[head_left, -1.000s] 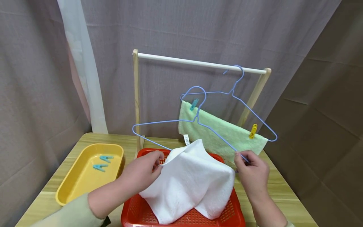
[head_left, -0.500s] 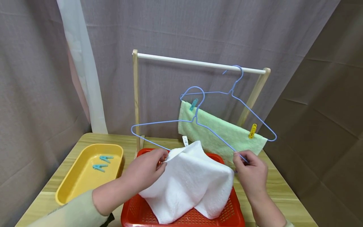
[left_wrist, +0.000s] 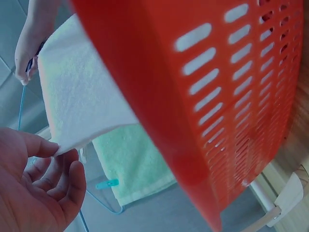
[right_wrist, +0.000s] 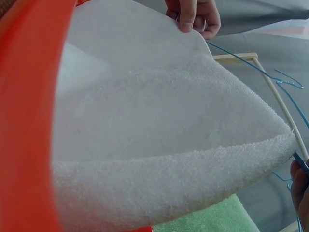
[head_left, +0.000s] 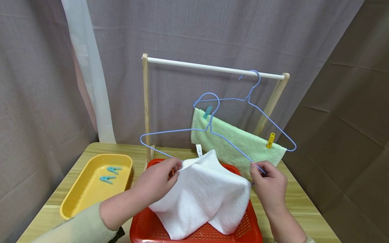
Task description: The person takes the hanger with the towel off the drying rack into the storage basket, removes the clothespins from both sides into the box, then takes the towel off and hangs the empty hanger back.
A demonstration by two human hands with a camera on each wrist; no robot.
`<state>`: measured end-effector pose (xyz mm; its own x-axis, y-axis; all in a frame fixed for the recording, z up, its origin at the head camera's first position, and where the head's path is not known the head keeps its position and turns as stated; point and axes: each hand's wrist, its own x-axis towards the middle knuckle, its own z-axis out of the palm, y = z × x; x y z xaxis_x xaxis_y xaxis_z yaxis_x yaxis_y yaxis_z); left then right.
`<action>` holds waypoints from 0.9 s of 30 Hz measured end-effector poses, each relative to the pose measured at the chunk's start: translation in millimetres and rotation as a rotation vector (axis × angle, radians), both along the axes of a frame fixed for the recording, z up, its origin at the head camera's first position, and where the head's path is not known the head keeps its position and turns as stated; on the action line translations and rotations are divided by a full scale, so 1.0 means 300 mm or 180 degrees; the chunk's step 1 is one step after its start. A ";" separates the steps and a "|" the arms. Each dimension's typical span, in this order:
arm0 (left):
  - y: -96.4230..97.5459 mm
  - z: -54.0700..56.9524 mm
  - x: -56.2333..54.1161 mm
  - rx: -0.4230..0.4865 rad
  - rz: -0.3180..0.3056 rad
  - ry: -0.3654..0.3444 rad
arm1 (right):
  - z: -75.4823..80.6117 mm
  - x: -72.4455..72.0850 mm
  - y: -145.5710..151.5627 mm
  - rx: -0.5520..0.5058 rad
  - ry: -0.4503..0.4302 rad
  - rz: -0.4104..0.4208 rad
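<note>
A white towel (head_left: pixel 203 195) drapes over the lower bar of a blue wire hanger (head_left: pixel 173 130), above a red basket (head_left: pixel 138 226). My left hand (head_left: pixel 156 180) pinches the towel's upper left edge between thumb and forefinger, seen closely in the left wrist view, where the thumb (left_wrist: pixel 41 145) lies on the cloth. At the hanger's right end, my right hand (head_left: pixel 270 185) grips the wire. The towel hides most of the lower bar. Behind, a green towel (head_left: pixel 240 135) hangs on another blue hanger (head_left: pixel 270 119), with a teal clothespin (head_left: pixel 208 112) and a yellow clothespin (head_left: pixel 271 140).
A wooden rack with a white rod (head_left: pixel 194 64) stands at the back of the table (head_left: pixel 299 202). At left sits a yellow tray (head_left: pixel 68 206) with two teal clothespins (head_left: pixel 106 179) in it. Grey curtains (head_left: pixel 182 27) hang behind the rack.
My left hand has shifted slightly right and up along the towel's edge, still pinching it. The right hand and hanger have moved very slightly left.
</note>
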<state>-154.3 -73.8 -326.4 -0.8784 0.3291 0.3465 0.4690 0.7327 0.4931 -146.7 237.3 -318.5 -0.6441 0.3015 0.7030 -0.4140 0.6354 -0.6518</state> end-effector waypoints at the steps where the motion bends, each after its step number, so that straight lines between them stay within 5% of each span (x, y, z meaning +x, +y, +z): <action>1: -0.001 0.000 0.001 0.0015 -0.0003 -0.0030 | 0.000 -0.001 0.000 -0.0006 -0.0001 -0.0002; 27: -0.014 -0.008 0.020 0.0204 0.0068 -0.0280 | 0.001 -0.011 0.014 -0.0110 -0.0085 -0.0066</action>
